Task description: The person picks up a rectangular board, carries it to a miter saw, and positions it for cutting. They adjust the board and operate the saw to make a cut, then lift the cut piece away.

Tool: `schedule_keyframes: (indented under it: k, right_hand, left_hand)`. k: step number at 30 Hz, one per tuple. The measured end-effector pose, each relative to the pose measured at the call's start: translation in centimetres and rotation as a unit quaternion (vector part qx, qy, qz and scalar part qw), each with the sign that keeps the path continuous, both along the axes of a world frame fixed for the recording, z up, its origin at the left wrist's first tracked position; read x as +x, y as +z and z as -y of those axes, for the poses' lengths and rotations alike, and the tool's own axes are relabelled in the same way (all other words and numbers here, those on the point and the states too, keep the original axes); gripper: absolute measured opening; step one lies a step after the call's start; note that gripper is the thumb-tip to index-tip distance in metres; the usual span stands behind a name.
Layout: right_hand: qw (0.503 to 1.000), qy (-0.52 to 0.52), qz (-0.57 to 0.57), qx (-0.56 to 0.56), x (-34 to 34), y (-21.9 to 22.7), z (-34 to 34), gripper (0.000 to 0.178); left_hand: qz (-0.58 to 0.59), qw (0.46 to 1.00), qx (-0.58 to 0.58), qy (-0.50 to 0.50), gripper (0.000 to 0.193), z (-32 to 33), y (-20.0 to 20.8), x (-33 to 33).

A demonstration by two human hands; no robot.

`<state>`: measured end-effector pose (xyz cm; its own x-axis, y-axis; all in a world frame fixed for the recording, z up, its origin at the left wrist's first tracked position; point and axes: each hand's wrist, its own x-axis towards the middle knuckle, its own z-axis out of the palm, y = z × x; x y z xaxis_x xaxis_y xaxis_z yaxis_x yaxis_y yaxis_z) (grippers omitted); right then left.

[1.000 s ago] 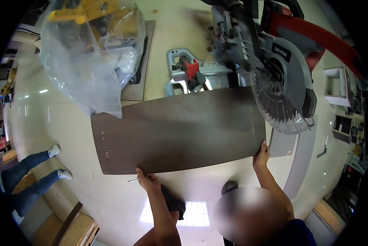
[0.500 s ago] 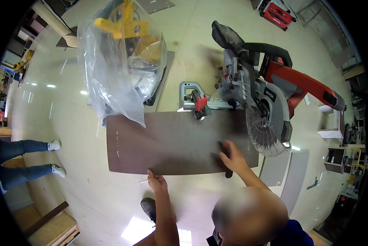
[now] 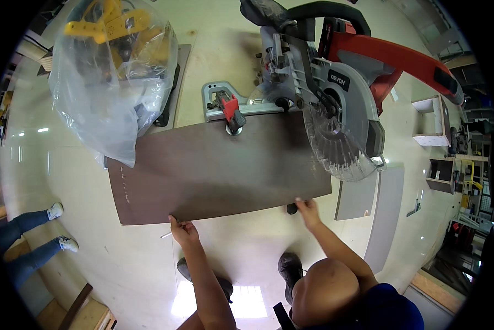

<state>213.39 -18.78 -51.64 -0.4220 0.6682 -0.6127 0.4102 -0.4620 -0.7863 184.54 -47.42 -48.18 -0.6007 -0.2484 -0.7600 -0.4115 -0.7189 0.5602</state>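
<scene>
A dark brown board lies across the base of a red and grey mitre saw, its right end close beside the clear blade guard. My left hand pinches the board's near edge, left of the middle, with a thin white stick poking out from the fingers. Further right, the fingers of my right hand grip the same edge. A black knob shows from under the board beside them. A clamp with a red lever stands over the far edge, its round foot at the board's surface.
A yellow machine in a clear plastic bag stands at far left, the bag's corner hanging over the board. Grey panels lie on the floor at right. Another person's legs are at left. Box-like cabinets stand at far right.
My right hand has come off the board's top to its near edge, and its fingers now grip there. My left hand keeps its hold. The whole view has shifted and turned slightly.
</scene>
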Motion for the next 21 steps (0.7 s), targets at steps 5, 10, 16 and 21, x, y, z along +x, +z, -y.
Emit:
schedule_keyframes:
  k: [5,10,16,21]
  right_hand:
    - [0.976,-0.185,-0.011,-0.117,-1.2,1.2,-2.6,0.038]
    - [0.992,-0.122,-0.033,-0.018,-0.4,1.2,-4.5,0.032]
    - [0.999,-0.031,0.017,-0.003,-1.1,1.8,-3.6,0.036]
    - [0.999,-0.032,-0.002,-0.006,-2.2,2.3,-2.3,0.037]
  left_hand:
    - [-0.087,0.991,0.055,-0.081,0.024,5.9,-3.3,-0.8]
    - [-0.092,0.991,0.042,-0.084,0.025,5.3,-2.4,-1.8]
    - [-0.044,0.998,-0.016,-0.043,0.026,5.8,-1.4,-3.6]
    - [-0.019,0.997,-0.016,-0.072,0.023,9.0,-3.0,-4.4]
